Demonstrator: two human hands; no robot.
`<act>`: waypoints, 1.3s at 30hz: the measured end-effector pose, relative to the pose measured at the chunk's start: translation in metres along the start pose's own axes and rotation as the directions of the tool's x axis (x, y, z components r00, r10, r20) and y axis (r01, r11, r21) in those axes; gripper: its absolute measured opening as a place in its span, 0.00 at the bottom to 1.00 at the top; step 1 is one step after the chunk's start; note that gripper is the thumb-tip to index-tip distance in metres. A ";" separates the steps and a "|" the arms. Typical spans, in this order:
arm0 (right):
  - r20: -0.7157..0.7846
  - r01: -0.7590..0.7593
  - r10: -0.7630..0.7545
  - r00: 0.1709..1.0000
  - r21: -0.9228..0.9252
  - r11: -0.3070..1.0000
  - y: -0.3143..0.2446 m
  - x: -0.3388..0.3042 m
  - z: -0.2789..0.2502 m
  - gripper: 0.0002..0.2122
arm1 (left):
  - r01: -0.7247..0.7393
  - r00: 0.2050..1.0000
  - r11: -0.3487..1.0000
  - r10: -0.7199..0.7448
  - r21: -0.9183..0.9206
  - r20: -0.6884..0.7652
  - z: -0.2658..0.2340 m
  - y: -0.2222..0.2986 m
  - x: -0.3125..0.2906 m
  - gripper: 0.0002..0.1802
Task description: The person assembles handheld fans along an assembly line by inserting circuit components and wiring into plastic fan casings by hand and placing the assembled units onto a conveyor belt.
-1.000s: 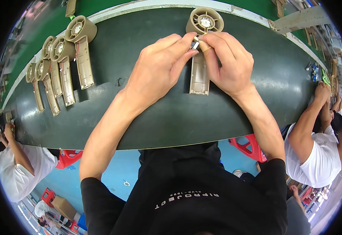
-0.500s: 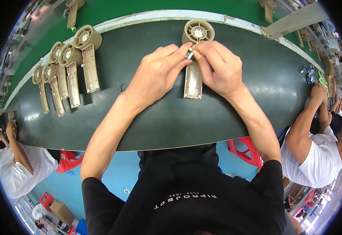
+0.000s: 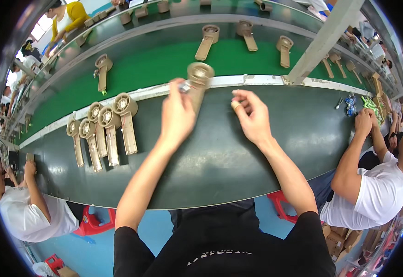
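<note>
A tan handheld fan housing [image 3: 199,81], blurred by motion, tilts over the table's far edge with its round head up. My left hand [image 3: 178,115] is closed around its handle; a small silvery part [image 3: 184,87] shows by the fingertips. To the right, apart from the fan, my right hand [image 3: 253,115] hovers above the table with bent fingers, thumb and fingertips slightly apart, and nothing visible in it. A yellowish band [image 3: 235,105] is on its thumb. Left of my hands stands a group of similar fan housings [image 3: 111,121], their handles toward me and wires showing inside.
Beyond the dark table [image 3: 220,171] and its pale rail [image 3: 164,91] runs a green belt [image 3: 160,69] carrying more fan housings [image 3: 205,45]. A slanted post [image 3: 323,41] rises at right. Co-workers in white [image 3: 381,194] sit both sides; blue and green small parts [image 3: 351,105] lie far right.
My hands have parted. The left has carried the fan housing up and leftward off the table, while the right has let go. The view has tilted up, showing more of the belt.
</note>
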State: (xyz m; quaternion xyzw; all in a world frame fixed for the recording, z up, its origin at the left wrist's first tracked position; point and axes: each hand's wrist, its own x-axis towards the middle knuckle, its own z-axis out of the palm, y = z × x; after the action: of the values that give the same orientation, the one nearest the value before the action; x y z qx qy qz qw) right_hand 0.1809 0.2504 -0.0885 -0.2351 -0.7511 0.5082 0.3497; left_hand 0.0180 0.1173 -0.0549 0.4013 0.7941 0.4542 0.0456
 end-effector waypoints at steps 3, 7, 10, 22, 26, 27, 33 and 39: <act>0.058 -0.065 0.069 0.996 -0.070 0.995 0.008 0.002 0.002 0.12 | 0.010 0.967 0.951 0.070 0.310 -0.247 -0.010 -0.029 0.076 0.19; 0.085 -0.012 0.020 0.996 -0.093 0.996 0.009 0.003 0.013 0.11 | 0.154 0.934 0.874 0.024 0.461 -0.358 -0.038 -0.098 0.146 0.23; 0.083 -0.014 0.018 0.996 -0.040 0.999 0.016 0.006 0.013 0.11 | 0.361 0.924 0.736 -0.202 0.573 -0.324 -0.049 -0.114 0.163 0.28; 0.066 0.150 -0.145 0.987 -0.082 0.985 0.029 0.016 0.008 0.08 | 0.044 0.984 0.948 -0.095 0.315 0.149 0.037 -0.095 0.196 0.17; 0.105 0.061 -0.052 0.993 -0.080 0.995 0.034 0.010 -0.007 0.08 | 0.282 0.953 0.934 -0.246 -0.218 0.177 0.059 -0.059 0.150 0.14; 0.110 0.075 -0.065 0.992 -0.087 0.993 0.033 0.009 -0.005 0.08 | 0.265 0.959 0.928 -0.225 -0.263 0.172 0.058 -0.063 0.134 0.13; 0.221 0.053 -0.012 0.975 -0.181 0.982 0.017 0.007 -0.035 0.10 | 0.413 0.893 0.830 -0.291 -0.374 0.343 0.034 0.010 -0.003 0.13; -0.351 -0.202 0.022 0.936 -0.485 0.851 -0.001 -0.002 -0.153 0.10 | 0.445 0.823 0.864 -0.288 -0.238 0.490 0.022 0.034 -0.057 0.13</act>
State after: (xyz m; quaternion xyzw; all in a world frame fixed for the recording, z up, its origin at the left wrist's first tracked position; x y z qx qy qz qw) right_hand 0.2986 0.3403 -0.0511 -0.4460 -0.7738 0.2621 0.3655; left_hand 0.0859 0.1024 -0.0584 0.3160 0.7347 0.4649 0.3797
